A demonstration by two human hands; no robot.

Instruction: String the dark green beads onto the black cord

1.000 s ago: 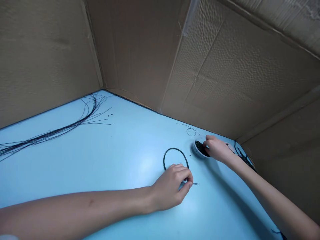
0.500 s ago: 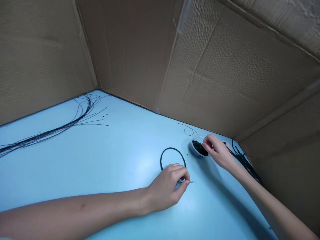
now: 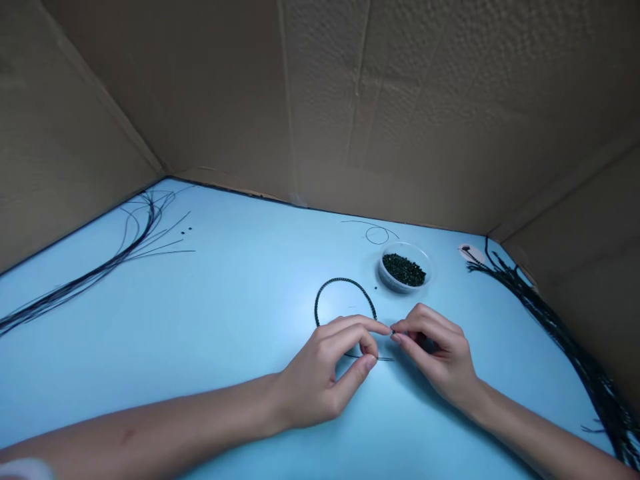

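Note:
A strand of dark beads lies curved in a loop on the pale blue tabletop. My left hand pinches its thin black string between thumb and a bent finger, and the free ends stick out to the right. The left index finger stretches toward my right fingertips. Between its thumb and forefinger my right hand holds a tiny dark bead, close to the left index fingertip. Behind the right hand stands a clear round tub with many dark green beads.
A bundle of black strings lies at left, with two loose beads near it. Finished-looking beaded strands run along the right side by a whitish disc. A curled string lies behind the tub. Cardboard walls enclose the table.
My right hand has come from the tub toward my left hand, with a bead now visible in its fingers. My left index finger has straightened. The camera view has shifted.

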